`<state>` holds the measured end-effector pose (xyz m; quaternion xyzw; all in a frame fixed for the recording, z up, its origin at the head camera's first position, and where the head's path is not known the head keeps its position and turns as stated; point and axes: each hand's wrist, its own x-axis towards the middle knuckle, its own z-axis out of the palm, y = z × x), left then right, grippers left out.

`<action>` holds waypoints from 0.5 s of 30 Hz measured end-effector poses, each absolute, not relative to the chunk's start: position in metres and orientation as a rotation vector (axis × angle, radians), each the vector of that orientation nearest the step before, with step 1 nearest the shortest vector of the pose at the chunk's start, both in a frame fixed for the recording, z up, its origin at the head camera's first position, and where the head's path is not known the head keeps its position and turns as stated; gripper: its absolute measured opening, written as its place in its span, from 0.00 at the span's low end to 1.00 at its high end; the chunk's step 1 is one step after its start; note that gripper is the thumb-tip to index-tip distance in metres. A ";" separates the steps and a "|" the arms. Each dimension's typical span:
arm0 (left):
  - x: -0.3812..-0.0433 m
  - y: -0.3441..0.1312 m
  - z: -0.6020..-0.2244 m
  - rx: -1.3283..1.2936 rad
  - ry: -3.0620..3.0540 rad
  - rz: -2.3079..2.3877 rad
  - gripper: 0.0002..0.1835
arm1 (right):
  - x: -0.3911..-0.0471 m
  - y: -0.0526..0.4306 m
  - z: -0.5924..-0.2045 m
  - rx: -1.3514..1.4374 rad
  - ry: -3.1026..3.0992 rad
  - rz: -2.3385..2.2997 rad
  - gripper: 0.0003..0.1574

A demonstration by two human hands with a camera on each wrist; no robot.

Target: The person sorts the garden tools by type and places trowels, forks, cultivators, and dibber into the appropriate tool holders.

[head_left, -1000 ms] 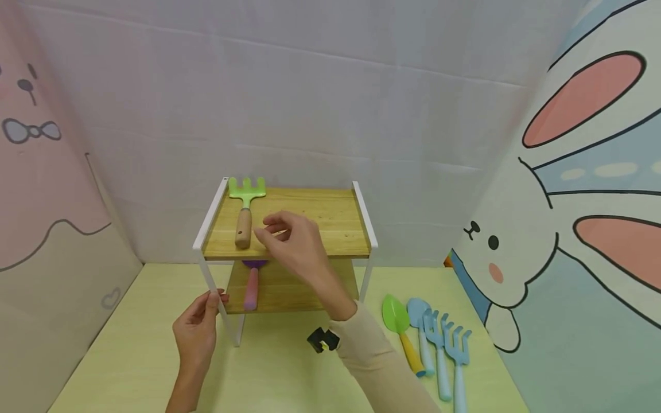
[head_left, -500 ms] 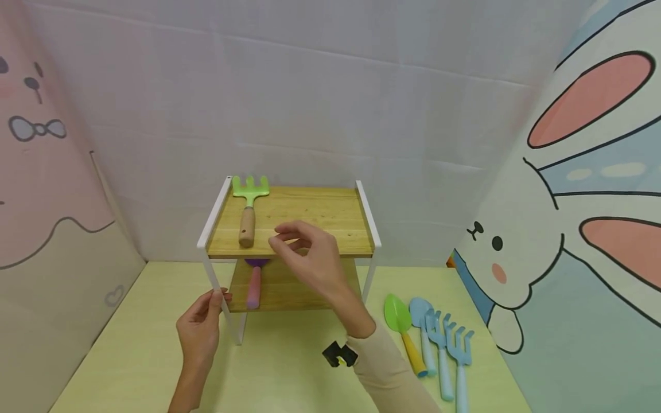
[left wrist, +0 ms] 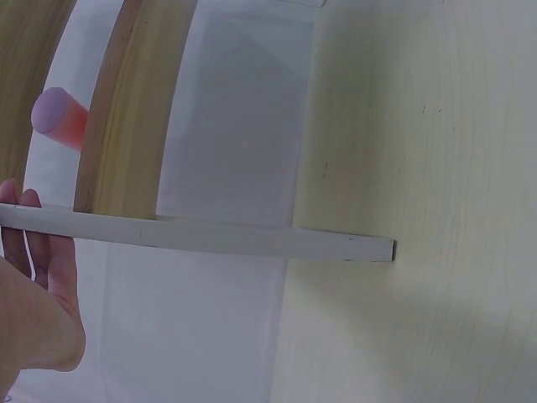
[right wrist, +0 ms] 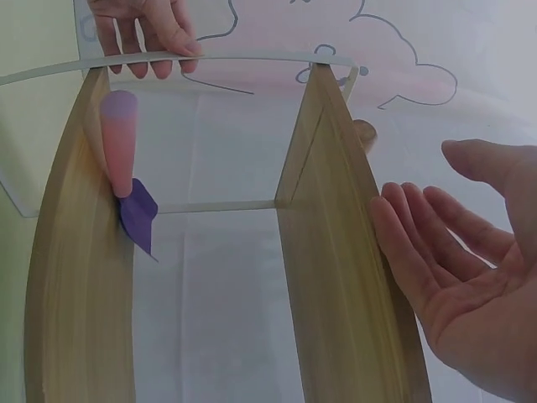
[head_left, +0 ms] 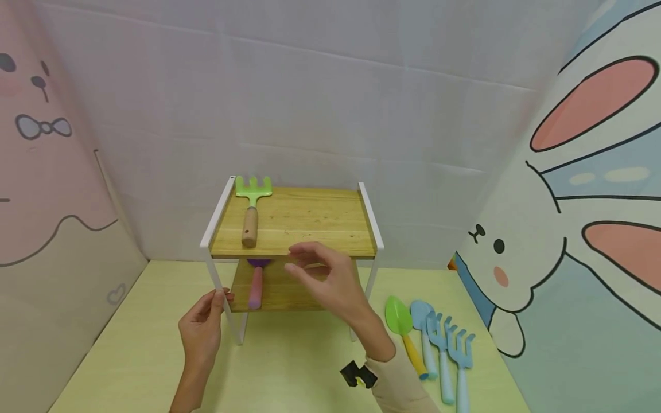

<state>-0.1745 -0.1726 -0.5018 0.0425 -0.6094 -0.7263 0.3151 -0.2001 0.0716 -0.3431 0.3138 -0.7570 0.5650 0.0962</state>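
A small two-tier shelf [head_left: 320, 218] with wooden boards and a white frame stands on the table. My left hand [head_left: 200, 330] grips its front left leg [left wrist: 226, 238] beside the lower board, fingers round the white bar. On the top board's left side lies a green hand rake [head_left: 252, 201] with a wooden handle. Below, a purple-bladed trowel [right wrist: 119, 143] with a pink handle rests on the lower board, its blade partly hidden from the head. My right hand [head_left: 330, 281] is at the top board's front edge, fingers loosely bent and thumb apart, holding nothing.
To the right of the shelf, several tools lie side by side on the table [head_left: 289, 367]: a green trowel [head_left: 397, 315] with a yellow handle, a blue shovel [head_left: 422, 312] and two blue rakes [head_left: 459, 353]. A pale cloth wall [head_left: 310, 103] closes the back.
My right hand has drawn back from beside the green rake's handle, moving right and toward me to the shelf's front edge. The left hand keeps its grip on the leg.
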 end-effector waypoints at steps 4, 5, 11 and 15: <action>-0.175 -0.172 -0.502 0.137 -1.605 -1.912 0.11 | -0.196 0.081 -0.351 1.018 -2.213 1.676 0.18; -0.175 -0.172 -0.502 0.136 -1.609 -1.910 0.11 | -0.195 0.084 -0.353 1.040 -2.208 1.666 0.19; -0.175 -0.172 -0.502 0.135 -1.610 -1.909 0.11 | -0.190 0.097 -0.365 1.096 -2.217 1.589 0.21; -0.175 -0.173 -0.502 0.148 -1.622 -1.913 0.11 | -0.189 0.105 -0.374 1.084 -2.229 1.574 0.22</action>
